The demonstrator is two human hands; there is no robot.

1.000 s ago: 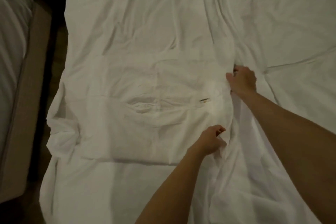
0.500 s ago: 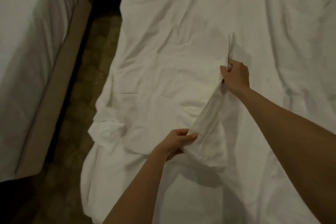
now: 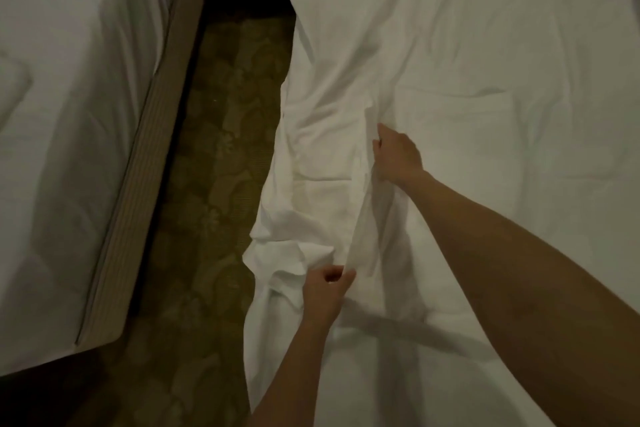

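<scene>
A white sheet (image 3: pixel 325 163) lies rumpled along the left side of a white bed (image 3: pixel 519 45). Its folded edge stands raised as a taut ridge between my two hands. My left hand (image 3: pixel 325 291) grips the near end of that edge, fingers curled round the cloth. My right hand (image 3: pixel 394 156) pinches the far end, higher up the bed, with my forearm stretched over the bedding. To the left of the ridge the cloth bunches near the bed's side (image 3: pixel 277 253).
A strip of patterned carpet (image 3: pixel 207 184) runs between this bed and a second bed (image 3: pixel 69 114) on the left, which has a beige ribbed base (image 3: pixel 138 184). The far end of the gap is dark.
Both hands have lifted the sheet's edge off the bed and carried it left toward the bed's side. My view has swung left, showing the carpet and the second bed.
</scene>
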